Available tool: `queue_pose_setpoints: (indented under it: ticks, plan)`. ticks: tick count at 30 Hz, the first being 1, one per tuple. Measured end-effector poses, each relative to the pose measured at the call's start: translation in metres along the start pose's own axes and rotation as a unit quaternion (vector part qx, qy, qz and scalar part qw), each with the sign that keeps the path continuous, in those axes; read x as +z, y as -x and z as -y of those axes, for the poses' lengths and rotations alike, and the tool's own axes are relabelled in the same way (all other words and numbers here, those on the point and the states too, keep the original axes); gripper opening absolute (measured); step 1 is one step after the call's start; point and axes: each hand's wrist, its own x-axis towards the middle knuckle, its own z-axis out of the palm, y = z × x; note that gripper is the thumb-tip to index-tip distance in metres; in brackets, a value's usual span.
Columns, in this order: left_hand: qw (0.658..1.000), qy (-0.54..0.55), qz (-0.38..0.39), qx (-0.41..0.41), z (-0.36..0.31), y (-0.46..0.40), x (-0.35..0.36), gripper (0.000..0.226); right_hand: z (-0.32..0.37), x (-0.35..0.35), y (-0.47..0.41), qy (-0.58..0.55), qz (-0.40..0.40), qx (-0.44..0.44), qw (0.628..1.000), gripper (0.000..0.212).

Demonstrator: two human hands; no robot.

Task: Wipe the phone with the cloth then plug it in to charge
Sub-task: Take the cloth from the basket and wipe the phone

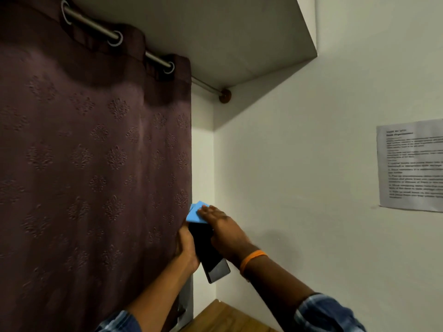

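I hold a black phone (211, 257) up in front of me, screen toward me and tilted, its lower end pointing down to the right. My left hand (187, 248) grips its left edge from behind. My right hand (223, 231) lies flat over the phone's upper part and presses a folded blue cloth (195, 213) against the top of the screen. The cloth sticks out past my fingertips. No charger or cable is in view.
A dark purple patterned curtain (91, 164) hangs on a metal rod (96, 26) at the left, right behind my left hand. A white wall with a printed sheet (411, 165) stands at the right. A wooden surface (223, 317) shows at the bottom.
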Motion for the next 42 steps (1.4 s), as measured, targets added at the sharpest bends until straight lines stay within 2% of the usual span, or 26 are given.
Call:
queue_pose_setpoints:
  ticks: [4, 9, 15, 21, 25, 31, 35, 38, 42]
  plan:
    - [0.999, -0.033, -0.036, -0.017, -0.010, -0.007, -0.001, 0.060, -0.006, 0.025, 0.006, 0.053, 0.078, 0.001, 0.996, 0.064]
    - [0.993, -0.069, -0.096, -0.004, -0.012, -0.017, -0.015, 0.070, -0.012, 0.041, 0.031, 0.081, 0.104, -0.012, 0.991, 0.070]
    - [0.992, -0.069, -0.103, -0.023, -0.011, -0.027, -0.033, 0.085, -0.023, 0.048, 0.067, 0.088, 0.171, -0.027, 0.981, 0.085]
    - [0.991, -0.059, -0.121, -0.003, -0.011, -0.038, -0.046, 0.084, -0.039, 0.047, 0.087, 0.071, 0.221, -0.038, 0.972, 0.083]
    - [0.992, -0.059, -0.115, -0.011, -0.005, -0.040, -0.051, 0.087, -0.041, 0.045, 0.091, 0.061, 0.199, -0.029, 0.978, 0.079]
    - [0.992, -0.072, -0.104, -0.031, -0.008, -0.038, -0.055, 0.088, -0.026, 0.041, 0.094, 0.002, 0.094, 0.019, 0.995, 0.066]
    - [0.980, -0.136, -0.140, -0.026, -0.011, -0.025, -0.067, 0.072, -0.012, 0.041, 0.081, -0.088, 0.010, 0.078, 0.993, 0.051]
    - [0.967, -0.182, -0.181, 0.007, -0.017, -0.008, -0.083, 0.052, -0.001, 0.050, 0.068, -0.157, -0.041, 0.155, 0.975, 0.040]
    - [0.943, -0.257, -0.211, -0.003, -0.029, 0.017, -0.117, 0.040, 0.012, 0.077, 0.057, -0.271, -0.015, 0.297, 0.916, 0.029]
